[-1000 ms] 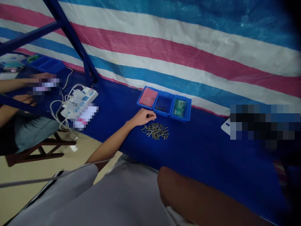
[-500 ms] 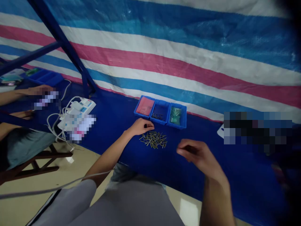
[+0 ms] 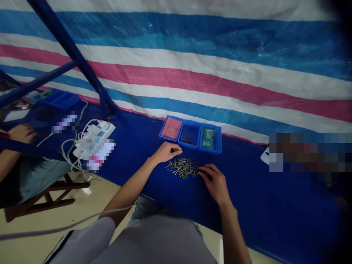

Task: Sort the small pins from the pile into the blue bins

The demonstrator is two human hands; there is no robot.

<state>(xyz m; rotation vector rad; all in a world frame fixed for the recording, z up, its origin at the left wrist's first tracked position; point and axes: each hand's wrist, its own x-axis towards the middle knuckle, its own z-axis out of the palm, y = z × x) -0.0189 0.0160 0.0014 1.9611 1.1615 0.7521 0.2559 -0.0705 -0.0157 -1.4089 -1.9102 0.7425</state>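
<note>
Right hand: ours (image 3: 217,181) has come in to the right edge of the pile, centre of the frame, fingers bent toward the thumb; we cannot tell whether they pinch a rod.
Left hand: ours (image 3: 165,152) rests above the pile's upper left, fingers curled; we cannot tell whether it holds anything.
Thin rods: the loose pile (image 3: 183,168) lies crisscrossed on the blue tabletop (image 3: 154,185), so both our hands now flank it.
Blue bins: three (image 3: 191,127) stand just above, holding red sheets (image 3: 172,127), dark pieces (image 3: 187,139) and green packets (image 3: 208,141).
</note>
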